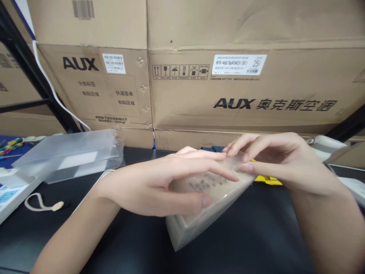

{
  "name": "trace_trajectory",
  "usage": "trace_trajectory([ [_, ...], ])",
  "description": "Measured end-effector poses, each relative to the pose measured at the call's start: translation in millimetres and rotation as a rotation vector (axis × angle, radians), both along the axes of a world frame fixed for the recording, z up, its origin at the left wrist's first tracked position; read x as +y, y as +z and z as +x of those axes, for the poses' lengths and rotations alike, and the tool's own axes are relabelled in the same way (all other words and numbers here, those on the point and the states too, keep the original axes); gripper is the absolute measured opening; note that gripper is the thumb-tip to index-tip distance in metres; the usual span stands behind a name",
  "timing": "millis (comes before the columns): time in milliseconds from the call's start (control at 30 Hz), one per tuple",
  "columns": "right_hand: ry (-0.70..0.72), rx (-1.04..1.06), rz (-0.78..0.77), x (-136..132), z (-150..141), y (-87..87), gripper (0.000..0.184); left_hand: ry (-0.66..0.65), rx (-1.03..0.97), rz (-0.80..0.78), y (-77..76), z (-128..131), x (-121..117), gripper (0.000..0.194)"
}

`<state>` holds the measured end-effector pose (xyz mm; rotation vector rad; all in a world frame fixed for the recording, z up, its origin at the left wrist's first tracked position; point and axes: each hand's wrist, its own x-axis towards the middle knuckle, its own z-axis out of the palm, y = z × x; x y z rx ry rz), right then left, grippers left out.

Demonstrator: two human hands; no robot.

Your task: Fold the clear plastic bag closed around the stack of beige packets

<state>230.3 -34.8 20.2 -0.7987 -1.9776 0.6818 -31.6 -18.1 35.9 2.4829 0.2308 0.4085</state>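
Note:
A pale beige box (196, 224) in clear, shiny wrapping is tilted above the black table, its near corner pointing toward me. Dark print, too blurred to read, runs along its upper face. My left hand (159, 182) lies over the box from the left, thumb on the upper face and fingers reaching across, gripping it. At the far right end, my right hand (273, 156) has its thumb and fingers closed on a bit of clear plastic film (232, 163). My fingers cover part of the upper face.
Large cardboard cartons (182, 91) stand behind the black table (137, 243). Clear plastic sleeves (76, 156) and a white cord loop (40, 203) lie left. A yellow packet (268, 180) is behind the box, white objects (327, 144) at right. Black posts (37, 72) rise at the side.

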Motion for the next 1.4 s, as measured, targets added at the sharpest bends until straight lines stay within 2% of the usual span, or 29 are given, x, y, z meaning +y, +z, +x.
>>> trace_trajectory([
  [333,0.03,0.019,-0.003,1,1,-1.8,0.017,0.01,-0.005,0.0,-1.2,0,0,0.041],
  [700,-0.036,0.041,0.002,-2,-7,-1.3,0.005,0.033,-0.038,-0.024,-4.7,1,1,0.04],
  [1400,-0.063,0.015,0.0,-3,-12,0.8,0.006,0.064,-0.031,-0.022,-6.8,2,1,0.041],
])
